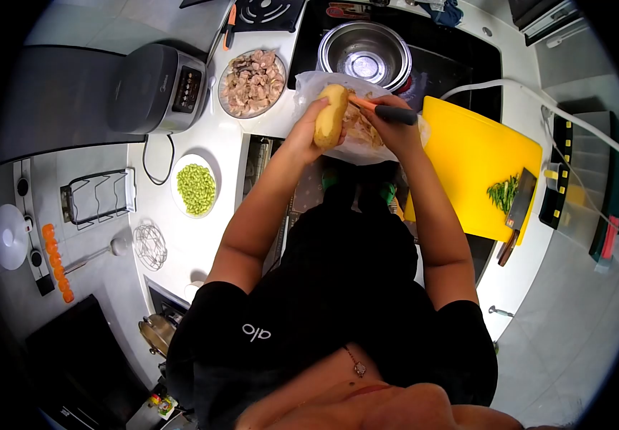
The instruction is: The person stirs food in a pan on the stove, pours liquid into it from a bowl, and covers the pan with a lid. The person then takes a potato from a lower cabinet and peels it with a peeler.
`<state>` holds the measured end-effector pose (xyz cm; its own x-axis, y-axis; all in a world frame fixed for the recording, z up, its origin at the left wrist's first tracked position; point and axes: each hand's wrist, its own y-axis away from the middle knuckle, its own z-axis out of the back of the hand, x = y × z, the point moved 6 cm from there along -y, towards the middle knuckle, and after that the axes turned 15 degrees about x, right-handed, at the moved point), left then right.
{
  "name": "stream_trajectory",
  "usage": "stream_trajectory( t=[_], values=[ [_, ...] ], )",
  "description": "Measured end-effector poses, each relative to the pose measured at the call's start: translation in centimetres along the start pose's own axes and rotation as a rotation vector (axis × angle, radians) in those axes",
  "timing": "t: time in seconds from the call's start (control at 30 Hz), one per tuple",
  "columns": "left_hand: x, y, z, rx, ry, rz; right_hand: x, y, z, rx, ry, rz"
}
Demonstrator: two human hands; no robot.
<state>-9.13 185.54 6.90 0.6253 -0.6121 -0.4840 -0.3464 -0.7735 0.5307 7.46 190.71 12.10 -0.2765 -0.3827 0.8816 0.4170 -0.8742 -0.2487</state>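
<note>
My left hand (306, 135) is wrapped round a long yellow potato (331, 115), which has brownish skin at its lower end. In my right hand (395, 130) is a peeler with a dark grey handle (397, 115) and an orange front part close to the potato's right side. Fingers partly hide how the tool meets the potato. Below both hands hangs a translucent plastic bag (309, 84) with peelings (359, 127) inside it.
A steel bowl (392, 61) stands in the sink area ahead. To the left are a plate of raw meat pieces (254, 82), a bowl of green beans (196, 189) and a grey appliance (155, 89). On the right, a yellow cutting board (460, 158) bears chopped greens (503, 193) and a cleaver (521, 204).
</note>
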Motion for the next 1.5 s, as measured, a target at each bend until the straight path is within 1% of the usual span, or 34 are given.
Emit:
stream_trajectory(
  t=[0.07,0.17,0.27,0.37,0.4,0.5,0.53,0.6,0.67,0.7,0.77,0.87,0.97,1.0,1.1,1.17,1.27,1.3,1.4,1.5],
  values=[
    [0.2,-0.4,0.8,0.023,0.058,-0.031,-0.5,0.3,-0.2,0.031,0.122,-0.031],
    [0.4,-0.4,1.2,0.052,0.077,-0.068,-0.2,0.2,0.3,0.012,0.051,0.013],
    [0.0,0.0,0.4,0.069,0.092,-0.120,-0.4,0.4,0.4,0.077,0.277,0.003],
    [0.1,0.3,0.1,0.107,0.137,-0.135,-0.2,0.4,1.0,-0.018,0.132,0.059],
    [0.0,0.3,-0.4,0.133,0.140,-0.143,-1.2,0.7,0.3,0.063,-0.286,-0.239],
    [-0.2,0.5,-2.1,0.197,0.130,-0.136,1.8,0.6,-0.6,0.313,-0.596,-0.387],
    [-0.1,0.6,-2.4,0.209,0.117,-0.113,2.5,0.6,-1.8,0.405,-0.753,-0.286],
    [0.3,0.3,-2.6,0.243,0.080,-0.088,4.2,-0.3,-1.3,0.350,-0.120,0.101],
    [0.6,-0.5,-2.4,0.286,0.030,-0.086,3.5,-0.2,-2.2,0.346,-0.201,0.046],
    [0.5,-0.4,-2.7,0.359,0.046,-0.073,3.3,-0.2,-2.5,0.341,-0.242,0.018],
    [0.3,0.2,-3.8,0.506,0.083,-0.051,2.8,-0.2,-3.1,0.481,-0.519,-0.104],
    [0.2,0.5,-4.3,0.214,0.033,-0.035,2.1,-0.8,-2.8,0.415,-0.619,-0.106],
    [0.7,0.0,-2.5,0.199,-0.080,-0.025,-0.3,-1.8,-1.6,0.339,-0.737,-0.189],
    [0.8,-0.2,-1.9,0.210,-0.066,-0.011,-0.7,-1.8,-1.7,0.338,-0.727,-0.145],
    [1.0,-0.8,-0.6,0.228,-0.031,0.025,-3.8,-1.8,-2.2,0.385,-0.796,-0.398],
    [1.3,-0.9,0.1,0.211,-0.006,0.039,-3.8,-1.9,-2.2,0.330,-0.796,-0.408],
    [1.0,-0.4,0.0,0.305,-0.015,0.052,-4.8,-2.1,-2.0,0.236,-0.785,-0.427],
    [0.8,-0.5,0.1,0.276,-0.033,0.044,-5.5,-1.9,-1.8,0.200,-0.781,-0.439],
    [0.1,-0.5,0.3,0.198,-0.057,-0.010,-6.3,-2.2,-0.3,0.143,-0.428,-0.404],
    [-0.3,-0.8,0.7,0.154,-0.051,-0.053,-5.3,-2.2,-0.7,0.189,-0.504,-0.313]
  ],
)
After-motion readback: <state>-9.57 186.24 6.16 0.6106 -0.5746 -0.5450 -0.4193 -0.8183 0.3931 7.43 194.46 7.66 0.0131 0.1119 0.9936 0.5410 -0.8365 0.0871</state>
